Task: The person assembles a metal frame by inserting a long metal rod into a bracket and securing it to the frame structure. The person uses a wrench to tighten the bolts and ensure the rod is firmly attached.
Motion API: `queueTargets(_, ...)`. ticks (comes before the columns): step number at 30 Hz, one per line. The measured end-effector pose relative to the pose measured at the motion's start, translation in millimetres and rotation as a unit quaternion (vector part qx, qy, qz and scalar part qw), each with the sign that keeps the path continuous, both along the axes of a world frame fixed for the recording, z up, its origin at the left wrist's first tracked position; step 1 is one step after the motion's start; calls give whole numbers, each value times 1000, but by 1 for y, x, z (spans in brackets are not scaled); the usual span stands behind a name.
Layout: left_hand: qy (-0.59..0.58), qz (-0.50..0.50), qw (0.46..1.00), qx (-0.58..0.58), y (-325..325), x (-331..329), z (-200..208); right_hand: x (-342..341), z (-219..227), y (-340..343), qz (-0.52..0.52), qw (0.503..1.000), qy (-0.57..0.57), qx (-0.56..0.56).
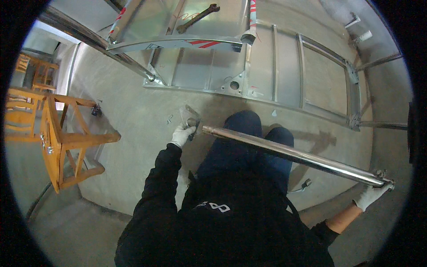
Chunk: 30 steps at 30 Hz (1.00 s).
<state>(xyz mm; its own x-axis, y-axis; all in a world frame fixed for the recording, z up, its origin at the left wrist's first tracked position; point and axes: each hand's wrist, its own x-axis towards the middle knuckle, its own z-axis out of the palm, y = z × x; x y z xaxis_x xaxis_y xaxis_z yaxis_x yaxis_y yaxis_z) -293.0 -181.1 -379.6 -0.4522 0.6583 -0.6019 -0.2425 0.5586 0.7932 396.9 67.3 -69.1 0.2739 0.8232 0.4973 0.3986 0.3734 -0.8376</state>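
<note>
My left hand (pixel 181 136), in a white glove, is closed on the edge of a small metal bracket plate (pixel 187 114) with a round hole in it. Far to the right, my gloved right hand (pixel 372 196) grips the end of a long shiny metal tube (pixel 302 156), where a fitting with small knobs sits. The tube slants across above my thighs. Its free left end points at the bracket and stays a short way apart from it. A few small screws (pixel 169 119) lie on the floor to the left of the bracket.
A metal frame with panels (pixel 200 88) lies ahead, and a second panel piece (pixel 178 43) above it carries an open-end wrench (pixel 199 18). An orange wooden stool (pixel 66 138) lies at the left. A small metal part (pixel 306 183) rests on the floor (pixel 133 173).
</note>
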Motion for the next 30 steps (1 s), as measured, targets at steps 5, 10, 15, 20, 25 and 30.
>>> queueTargets(5,-36,34,994,101,20,24,70,-7,-27,-8,-26,999,28,24)
queueTargets(10,23,14,991,129,31,32,86,28,-47,-13,-20,998,53,32)
queueTargets(15,105,-1,985,136,39,46,118,30,-45,-26,-31,996,74,45)
queueTargets(20,198,-40,978,59,39,46,120,12,-18,-33,3,991,109,73)
queueTargets(25,229,-42,970,71,34,52,108,2,2,-35,242,853,457,74)
queueTargets(30,116,-52,986,104,35,61,141,10,-3,-41,99,904,405,93)
